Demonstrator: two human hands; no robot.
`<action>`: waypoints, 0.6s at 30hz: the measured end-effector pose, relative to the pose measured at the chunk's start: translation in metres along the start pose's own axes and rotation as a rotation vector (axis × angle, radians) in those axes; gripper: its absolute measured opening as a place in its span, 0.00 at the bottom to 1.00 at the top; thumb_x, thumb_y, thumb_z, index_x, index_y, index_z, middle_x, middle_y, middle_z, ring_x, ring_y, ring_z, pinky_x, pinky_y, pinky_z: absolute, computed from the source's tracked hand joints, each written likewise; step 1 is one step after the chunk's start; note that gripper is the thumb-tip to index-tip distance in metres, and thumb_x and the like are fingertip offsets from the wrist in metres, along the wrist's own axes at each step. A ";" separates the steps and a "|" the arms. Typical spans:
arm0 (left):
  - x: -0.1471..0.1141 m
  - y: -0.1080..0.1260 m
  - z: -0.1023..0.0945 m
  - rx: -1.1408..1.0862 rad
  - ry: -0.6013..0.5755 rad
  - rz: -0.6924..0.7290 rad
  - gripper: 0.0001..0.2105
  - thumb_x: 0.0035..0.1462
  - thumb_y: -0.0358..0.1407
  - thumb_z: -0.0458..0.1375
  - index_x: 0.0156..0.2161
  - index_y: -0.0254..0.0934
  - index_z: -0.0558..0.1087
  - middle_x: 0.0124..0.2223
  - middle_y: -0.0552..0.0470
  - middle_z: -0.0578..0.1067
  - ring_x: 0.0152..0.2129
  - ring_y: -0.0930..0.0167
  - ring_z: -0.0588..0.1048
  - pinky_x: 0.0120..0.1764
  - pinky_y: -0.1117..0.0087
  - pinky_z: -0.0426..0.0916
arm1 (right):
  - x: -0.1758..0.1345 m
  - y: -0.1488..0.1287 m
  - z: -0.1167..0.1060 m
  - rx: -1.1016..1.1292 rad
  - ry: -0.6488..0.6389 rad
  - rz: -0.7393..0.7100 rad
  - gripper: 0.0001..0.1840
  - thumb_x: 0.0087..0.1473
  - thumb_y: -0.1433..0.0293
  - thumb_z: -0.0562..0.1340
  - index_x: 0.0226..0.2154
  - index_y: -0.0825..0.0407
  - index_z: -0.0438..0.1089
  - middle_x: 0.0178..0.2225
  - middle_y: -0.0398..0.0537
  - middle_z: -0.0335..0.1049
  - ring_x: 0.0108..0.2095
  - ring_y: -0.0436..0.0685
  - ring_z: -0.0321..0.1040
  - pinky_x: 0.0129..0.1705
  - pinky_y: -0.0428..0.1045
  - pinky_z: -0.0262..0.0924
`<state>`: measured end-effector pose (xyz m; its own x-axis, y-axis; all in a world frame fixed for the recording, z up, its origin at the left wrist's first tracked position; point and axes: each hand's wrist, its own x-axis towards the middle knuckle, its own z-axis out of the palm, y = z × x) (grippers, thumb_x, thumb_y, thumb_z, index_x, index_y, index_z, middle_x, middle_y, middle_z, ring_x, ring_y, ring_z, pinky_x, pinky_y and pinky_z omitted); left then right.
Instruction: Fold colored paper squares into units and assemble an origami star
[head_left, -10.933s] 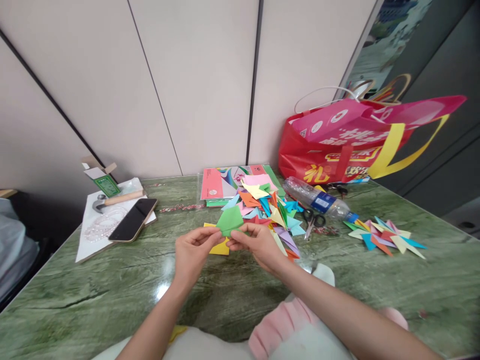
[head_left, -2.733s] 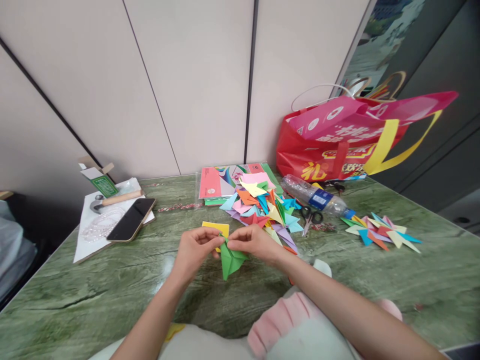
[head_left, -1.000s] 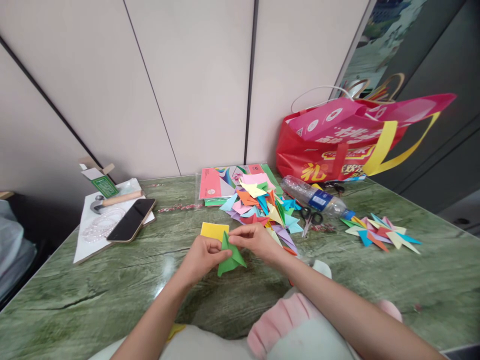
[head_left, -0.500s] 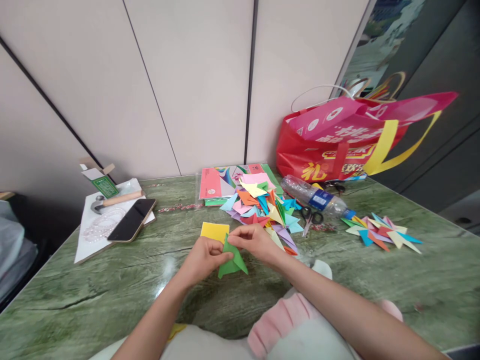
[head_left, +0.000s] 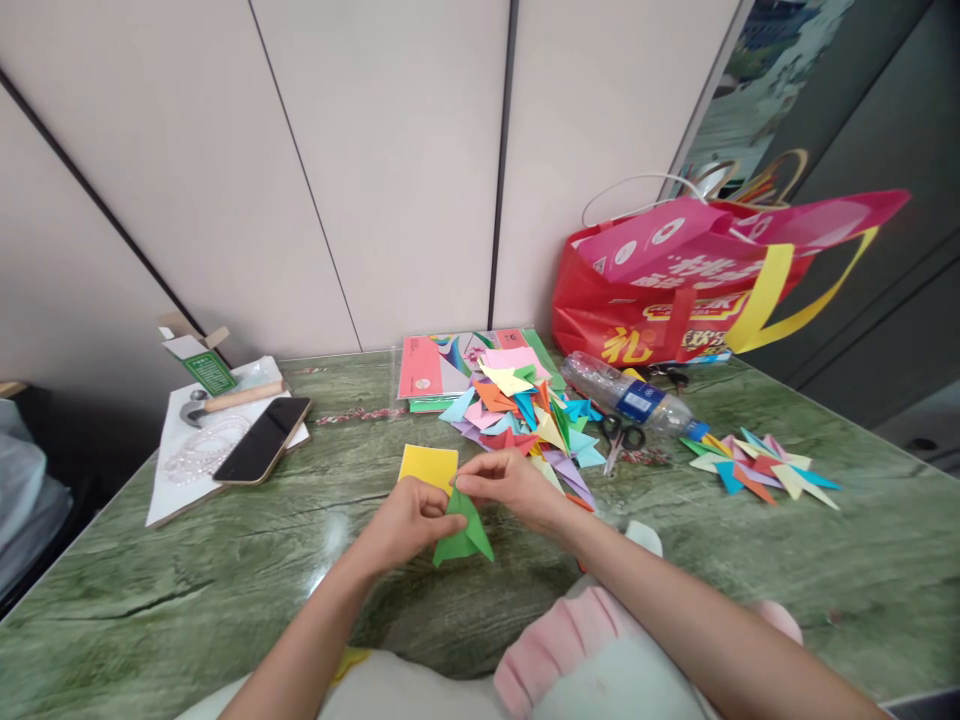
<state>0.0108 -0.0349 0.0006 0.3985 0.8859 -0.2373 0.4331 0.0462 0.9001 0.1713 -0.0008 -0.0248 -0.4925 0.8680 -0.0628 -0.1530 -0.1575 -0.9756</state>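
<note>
Now the left hand [head_left: 409, 520] pinches the green paper [head_left: 466, 535] just before the yellow sheet [head_left: 429, 466], and the right hand [head_left: 514, 487] nips its tip. A hard tug could tear that tip; a slack left pinch could skew the folds.

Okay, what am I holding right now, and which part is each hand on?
Folded green paper: the left hand pinches it along its left side, the right hand at its top tip.
</note>
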 end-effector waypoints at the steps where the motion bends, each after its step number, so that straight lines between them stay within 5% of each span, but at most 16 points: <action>1: 0.000 0.000 0.000 0.004 0.003 0.002 0.20 0.44 0.39 0.57 0.15 0.37 0.50 0.15 0.63 0.47 0.14 0.80 0.45 0.18 0.74 0.39 | 0.000 0.000 0.001 0.001 0.006 -0.001 0.12 0.36 0.63 0.67 0.24 0.55 0.73 0.22 0.42 0.69 0.23 0.47 0.63 0.26 0.45 0.58; 8: 0.002 -0.005 0.001 -0.019 0.008 -0.007 0.19 0.45 0.39 0.57 0.16 0.37 0.51 0.16 0.62 0.47 0.14 0.80 0.46 0.18 0.73 0.39 | 0.000 -0.001 0.004 -0.034 0.129 -0.052 0.11 0.35 0.64 0.67 0.21 0.56 0.72 0.20 0.41 0.68 0.21 0.46 0.60 0.25 0.44 0.57; 18: 0.000 -0.004 -0.003 -0.083 0.012 -0.006 0.17 0.44 0.40 0.57 0.16 0.36 0.55 0.16 0.62 0.51 0.14 0.80 0.49 0.19 0.74 0.42 | 0.001 0.000 -0.002 0.027 0.017 -0.030 0.12 0.35 0.65 0.67 0.28 0.54 0.73 0.25 0.43 0.71 0.25 0.49 0.65 0.29 0.46 0.61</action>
<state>0.0069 -0.0335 -0.0024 0.3860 0.8910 -0.2388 0.3670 0.0892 0.9259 0.1723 0.0006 -0.0252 -0.4730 0.8803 -0.0370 -0.1907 -0.1433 -0.9711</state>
